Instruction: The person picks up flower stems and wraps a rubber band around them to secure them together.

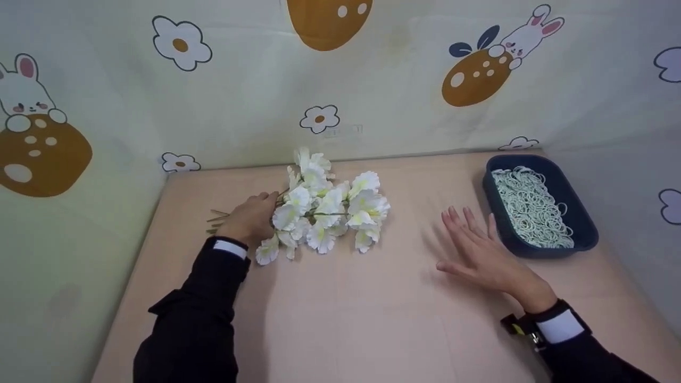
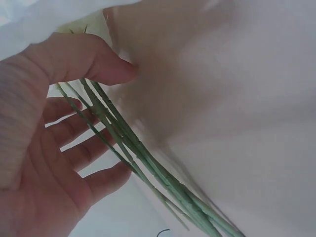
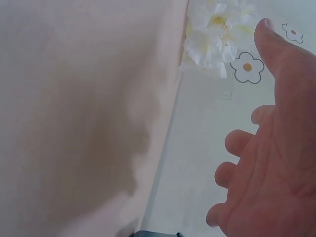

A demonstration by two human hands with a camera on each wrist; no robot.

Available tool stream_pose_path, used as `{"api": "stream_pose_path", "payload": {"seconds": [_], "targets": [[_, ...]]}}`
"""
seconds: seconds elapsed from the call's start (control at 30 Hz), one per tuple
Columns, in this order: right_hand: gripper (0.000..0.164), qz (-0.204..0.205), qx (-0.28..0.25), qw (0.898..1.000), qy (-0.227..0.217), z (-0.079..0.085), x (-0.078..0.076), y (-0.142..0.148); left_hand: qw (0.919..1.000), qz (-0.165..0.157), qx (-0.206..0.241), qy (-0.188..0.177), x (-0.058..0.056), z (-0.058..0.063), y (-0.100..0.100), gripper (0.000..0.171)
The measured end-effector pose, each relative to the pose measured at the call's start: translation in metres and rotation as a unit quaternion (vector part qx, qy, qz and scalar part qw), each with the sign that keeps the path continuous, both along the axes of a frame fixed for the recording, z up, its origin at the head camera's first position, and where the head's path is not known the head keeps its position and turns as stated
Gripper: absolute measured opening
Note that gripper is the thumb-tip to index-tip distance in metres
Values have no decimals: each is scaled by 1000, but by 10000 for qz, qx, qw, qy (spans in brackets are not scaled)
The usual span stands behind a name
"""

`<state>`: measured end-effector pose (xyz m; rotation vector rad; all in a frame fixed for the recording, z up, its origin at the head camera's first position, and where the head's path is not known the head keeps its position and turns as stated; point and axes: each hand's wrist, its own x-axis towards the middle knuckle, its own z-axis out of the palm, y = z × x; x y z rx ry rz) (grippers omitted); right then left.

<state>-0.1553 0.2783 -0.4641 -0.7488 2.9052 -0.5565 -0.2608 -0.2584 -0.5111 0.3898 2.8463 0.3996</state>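
A bunch of artificial flowers point(image 1: 330, 207) with white, yellow-centred petals lies on the table, blossoms to the right and stems to the left. My left hand point(image 1: 250, 215) holds it just below the blossoms. In the left wrist view the green stems point(image 2: 143, 153) run between the thumb and the curved fingers point(image 2: 106, 180). Over the table, between the flowers and a dark blue tub, my right hand point(image 1: 481, 260) has its fingers spread and nothing in it. Part of the blossoms point(image 3: 212, 37) also shows beyond the right thumb in the right wrist view.
The dark blue tub point(image 1: 582, 223) at the back right holds many pale green rings point(image 1: 532, 207). The table point(image 1: 362, 319) has a pinkish cover. Cloth walls point(image 1: 239, 117) printed with rabbits and flowers stand at its back and sides.
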Motion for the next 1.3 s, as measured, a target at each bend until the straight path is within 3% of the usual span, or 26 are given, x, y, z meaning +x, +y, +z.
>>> {"api": "stream_pose_path", "payload": {"seconds": [0.2,0.47,0.67,0.83,0.9,1.03,1.13,1.3], "targets": [[103,70,39,9999,-99,-2,-6,-4,9999,111,-80,-75,-10,-5,9,89],[101,123,-290,9983,-498,-8,-17,-18,9991,218,-293,195,-24,-26,16,43],[100,305,-482,9961,-672,-11,-22,-33,9988,78,-331,357,-21,-31,23,40],[102,444,-577,9942,-791,-12,-25,-43,9983,2,15,590,-18,-36,28,37],[101,494,-593,9937,-818,-13,-26,-46,9977,182,215,610,-17,-38,32,37],[100,578,-639,9921,-909,-14,-26,-52,9927,869,642,538,-16,-38,45,39],[99,632,-667,9908,-992,-15,-26,-57,9841,1325,1057,531,-13,-38,54,44],[101,629,-709,9897,-1070,-15,-26,-66,9643,1730,1948,472,-9,-43,67,57]]}}
